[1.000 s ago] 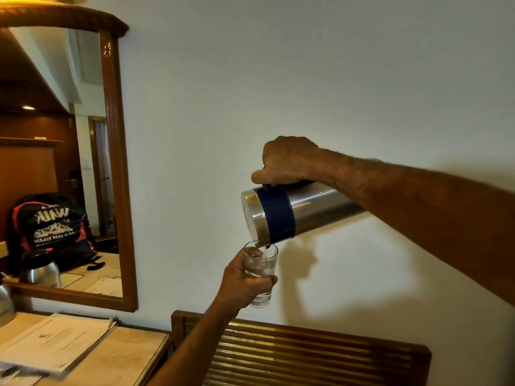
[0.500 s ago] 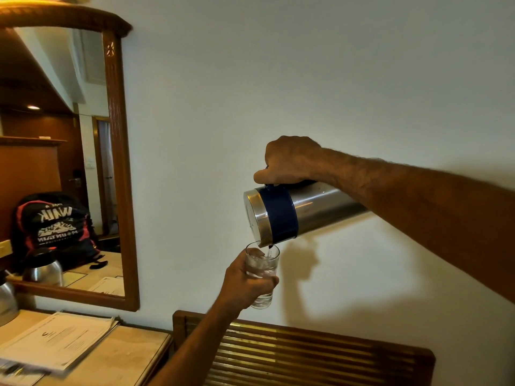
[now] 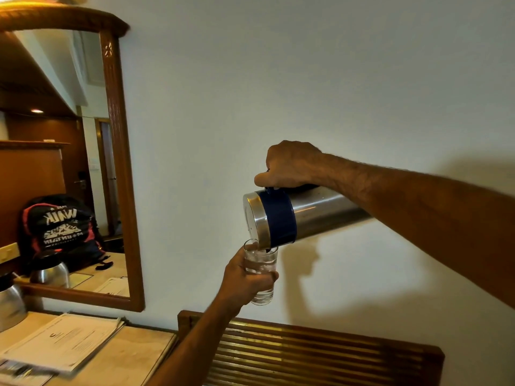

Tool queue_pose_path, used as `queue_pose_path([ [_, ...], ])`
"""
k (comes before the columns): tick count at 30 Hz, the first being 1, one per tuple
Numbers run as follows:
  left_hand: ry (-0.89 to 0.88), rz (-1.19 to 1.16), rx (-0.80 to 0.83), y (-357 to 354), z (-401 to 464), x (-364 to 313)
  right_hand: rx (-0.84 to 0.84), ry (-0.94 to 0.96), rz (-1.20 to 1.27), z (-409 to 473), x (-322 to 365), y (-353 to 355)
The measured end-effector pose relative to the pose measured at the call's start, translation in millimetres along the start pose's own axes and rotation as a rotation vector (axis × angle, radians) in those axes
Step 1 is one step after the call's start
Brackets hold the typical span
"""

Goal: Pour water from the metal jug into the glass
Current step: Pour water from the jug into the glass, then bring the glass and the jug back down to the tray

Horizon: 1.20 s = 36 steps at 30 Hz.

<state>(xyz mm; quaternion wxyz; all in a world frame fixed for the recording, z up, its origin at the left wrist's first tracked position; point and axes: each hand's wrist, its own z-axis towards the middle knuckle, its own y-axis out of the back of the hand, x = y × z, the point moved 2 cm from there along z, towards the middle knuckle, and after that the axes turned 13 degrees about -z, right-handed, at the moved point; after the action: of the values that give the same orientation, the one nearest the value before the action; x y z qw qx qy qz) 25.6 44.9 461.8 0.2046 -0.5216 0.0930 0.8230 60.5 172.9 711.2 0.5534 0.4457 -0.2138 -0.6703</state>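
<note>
1. The right hand (image 3: 289, 165) is closed over the dark handle on top of the metal jug (image 3: 301, 215), which lies tipped almost level in the air, spout touching or just over the rim.
2. The left hand (image 3: 245, 280) has its fingers (image 3: 267, 275) wrapped around the glass (image 3: 260, 274), held up under the spout, already well filled.
3. The jug likely feels heavy and smooth, so the handle is the place to hold it.
4. The glass looks fragile and possibly wet; grip its lower half firmly.

Jug (image 3: 303, 215) tipped above glass (image 3: 260, 274); mirror (image 3: 117, 162) left, desk (image 3: 133, 358) below
</note>
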Motion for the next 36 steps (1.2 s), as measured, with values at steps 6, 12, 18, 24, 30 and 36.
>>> queue_pose_path([
  [6,-0.013,-0.018,0.008,7,2,-10,-0.009,-0.132,0.197,-8,-19,-4],
  [12,0.005,-0.094,-0.033,12,-2,-11,-0.06,-0.347,0.597,-41,-48,-40],
  [18,0.044,-0.068,-0.023,10,-10,-5,-0.08,-0.688,1.047,-98,-60,-120],
  [24,0.149,-0.055,-0.012,2,-33,34,-0.014,-0.917,1.286,-158,-42,-197],
  [30,0.366,-0.079,-0.093,19,-78,138,0.081,-1.07,1.471,-242,4,-294],
  [36,0.559,-0.025,-0.221,58,-178,303,0.074,-1.211,1.705,-362,85,-438],
])
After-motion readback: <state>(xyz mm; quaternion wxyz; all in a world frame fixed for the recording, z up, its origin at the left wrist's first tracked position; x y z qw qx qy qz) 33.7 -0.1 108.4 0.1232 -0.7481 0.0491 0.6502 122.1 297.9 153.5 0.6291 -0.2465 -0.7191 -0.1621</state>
